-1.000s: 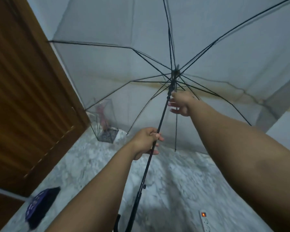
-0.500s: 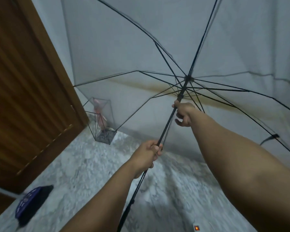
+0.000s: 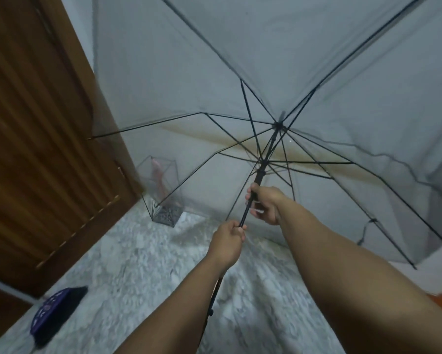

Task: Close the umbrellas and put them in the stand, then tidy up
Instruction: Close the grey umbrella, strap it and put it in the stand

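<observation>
Marble floor [image 3: 128,264] bears a wire stand [image 3: 163,192] holding something pink; both hands' fingers [image 3: 250,198] grip the open umbrella [image 3: 242,218].

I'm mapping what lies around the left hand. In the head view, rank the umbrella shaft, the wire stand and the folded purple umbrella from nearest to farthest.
1. Umbrella shaft: gripped in the left hand.
2. Wire stand: ahead-left, by the wall.
3. Folded purple umbrella: far left on the floor.
</observation>
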